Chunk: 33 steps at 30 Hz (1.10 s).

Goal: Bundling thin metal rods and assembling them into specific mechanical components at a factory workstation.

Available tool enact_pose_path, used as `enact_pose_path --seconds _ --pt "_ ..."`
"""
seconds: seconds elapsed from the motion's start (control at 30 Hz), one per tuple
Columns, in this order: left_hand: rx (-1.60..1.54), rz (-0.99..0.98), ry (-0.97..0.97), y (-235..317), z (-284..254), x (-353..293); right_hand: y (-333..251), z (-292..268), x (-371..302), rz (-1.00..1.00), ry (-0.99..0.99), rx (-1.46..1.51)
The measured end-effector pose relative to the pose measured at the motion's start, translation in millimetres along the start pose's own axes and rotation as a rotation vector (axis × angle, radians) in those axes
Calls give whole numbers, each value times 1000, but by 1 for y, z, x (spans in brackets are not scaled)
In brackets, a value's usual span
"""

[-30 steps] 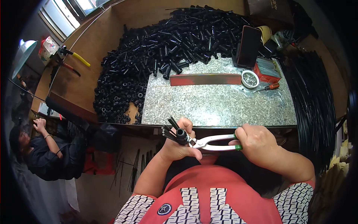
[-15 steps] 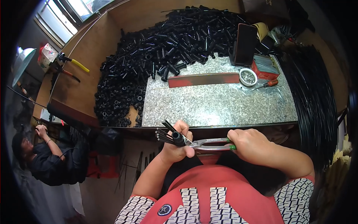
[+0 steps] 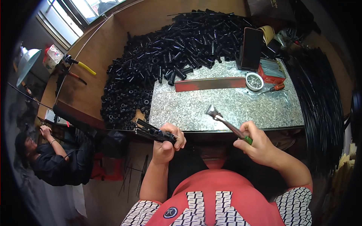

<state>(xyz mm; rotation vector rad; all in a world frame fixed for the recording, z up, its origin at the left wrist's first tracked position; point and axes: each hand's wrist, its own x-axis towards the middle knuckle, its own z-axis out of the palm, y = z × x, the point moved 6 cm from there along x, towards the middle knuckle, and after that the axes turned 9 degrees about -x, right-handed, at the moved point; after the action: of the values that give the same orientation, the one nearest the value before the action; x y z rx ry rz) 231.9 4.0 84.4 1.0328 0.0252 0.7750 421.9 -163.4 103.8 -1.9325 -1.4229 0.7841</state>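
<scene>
The left hand (image 3: 166, 145) is positioned just off the surface (image 3: 181, 110), in front of its near left corner, with its fingers clamped round a bunch of thin black rods (image 3: 142, 127) and a black tubular piece (image 3: 156, 133); the rod ends project toward the left. The right hand (image 3: 257, 147) is located in front of the near edge, right of its middle, fingers closed on the handle end of metal pliers (image 3: 226, 123) with a green grip end. The pliers slant up and left, their head appearing above the surface inside the near edge, well apart from the left hand; they are seen too nearly edge-on to tell whether their jaws are parted. A heap of black tubular parts (image 3: 188, 47) covers the far edge and extends down along the left edge. A red, dark-stained flat bar (image 3: 209, 84) lies roughly parallel to the near edge, its right end beside a white bowl (image 3: 254, 89) of small silvery pieces. An orange-handled screwdriver (image 3: 278, 87) and a red box (image 3: 272, 78) are located near the right edge; a dark upright device (image 3: 252, 51) stands toward the far right corner. Long black strands (image 3: 320, 101) hang beyond the right edge.
</scene>
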Motion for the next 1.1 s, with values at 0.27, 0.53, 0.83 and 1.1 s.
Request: enact_pose_path --seconds 0.27,0.53,0.83,1.1 --pt "5 -11 26 -4 1 -1 8 -22 -6 1 218 393" --pt "-161 -97 -30 -13 14 -5 -38 -58 -8 -372 486 -333" --pt "34 -169 99 -32 6 -11 -73 -28 -8 -669 754 -1153" --pt "116 -142 140 -36 2 -8 -74 -29 -7 -667 750 -1145"
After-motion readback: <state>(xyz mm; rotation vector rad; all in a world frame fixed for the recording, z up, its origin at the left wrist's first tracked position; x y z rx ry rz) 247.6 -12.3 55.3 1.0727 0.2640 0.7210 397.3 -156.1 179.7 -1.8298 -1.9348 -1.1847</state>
